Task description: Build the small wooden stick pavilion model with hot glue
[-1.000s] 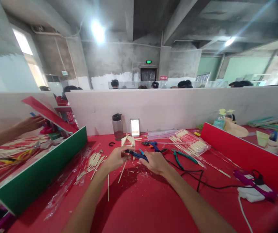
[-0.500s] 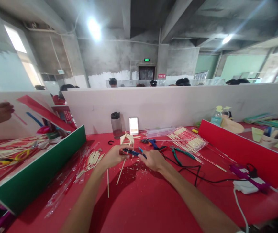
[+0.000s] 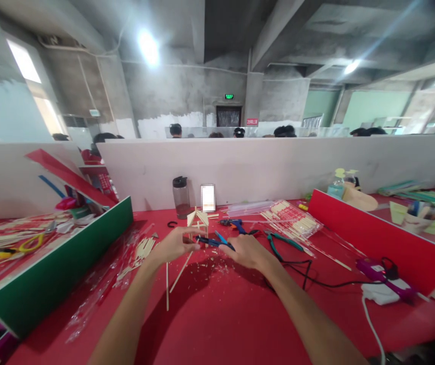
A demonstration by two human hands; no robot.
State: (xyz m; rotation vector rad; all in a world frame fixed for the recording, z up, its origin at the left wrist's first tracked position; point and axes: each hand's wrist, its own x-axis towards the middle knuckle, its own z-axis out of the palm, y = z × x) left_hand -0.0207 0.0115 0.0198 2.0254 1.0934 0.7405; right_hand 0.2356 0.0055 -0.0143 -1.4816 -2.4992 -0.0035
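Observation:
My right hand (image 3: 245, 250) is closed round the handles of a blue cutting tool (image 3: 211, 242) whose jaws point left. My left hand (image 3: 177, 244) is closed at the tool's jaws; what it pinches is too small to make out. Just behind the hands stands a small wooden house frame (image 3: 198, 219) with a pitched roof. Under and in front of the tool, wood chips (image 3: 221, 264) are scattered on the red table (image 3: 217, 324). Two thin wooden sticks (image 3: 167, 286) lie below my left hand.
A bottle (image 3: 181, 197) and a bright phone (image 3: 208, 197) stand at the back. Glue gun (image 3: 236, 224), green-handled pliers (image 3: 285, 241), stick bundles (image 3: 293, 218) and a black cable lie right. Green (image 3: 69, 263) and red (image 3: 377, 235) boards flank the table.
My hands and the tool have shifted slightly right, showing more of the house frame. One loose stick lies at a different angle. Another person's hand at the far left has gone from view.

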